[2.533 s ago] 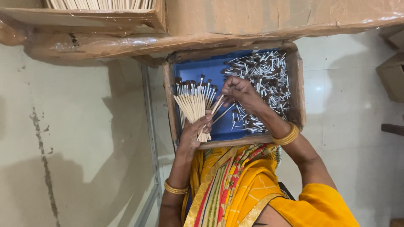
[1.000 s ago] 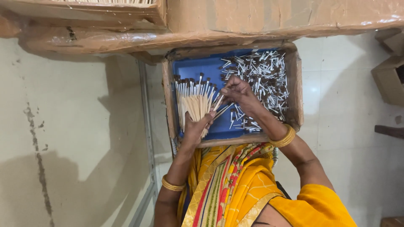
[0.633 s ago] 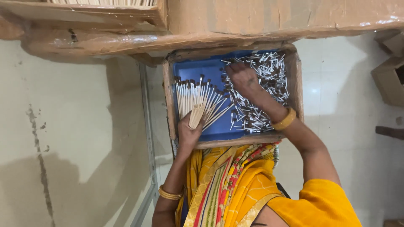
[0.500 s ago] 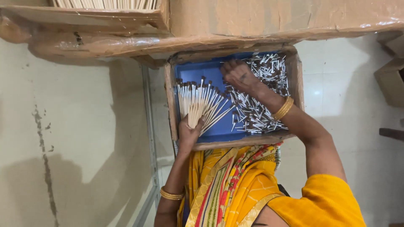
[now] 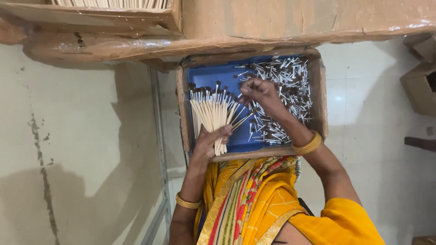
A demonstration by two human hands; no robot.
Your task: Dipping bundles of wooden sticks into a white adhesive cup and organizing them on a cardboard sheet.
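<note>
Holding a fanned bundle of sticks (image 5: 212,119) in the middle of the frame, the left hand (image 5: 211,141) has its grip closed around the lower ends, thumb and fingers wrapped tight just above the near rim of the tray (image 5: 259,153). The right hand (image 5: 259,93), a little up and to the right, has its fingertips pinched together at the edge of the loose pile of sticks (image 5: 284,97); whether one stick or several sit in that pinch is too small to tell.

Risks from here, as I judge them: the fan is wide at the top, so a slack squeeze could let outer sticks slide out sideways onto the blue tray floor. A clumsy poke from the right hand could also knock the tips out of line (they look roughly level now). And the pile on the right is tangled, so one tug may drag neighbours along.

As for looks: the held sticks are thin, pale and wood-coloured, with dark brown tips pointing toward the top of the frame. The loose ones lie criss-crossed in the right half of the tray, under a cardboard box (image 5: 272,22).
</note>
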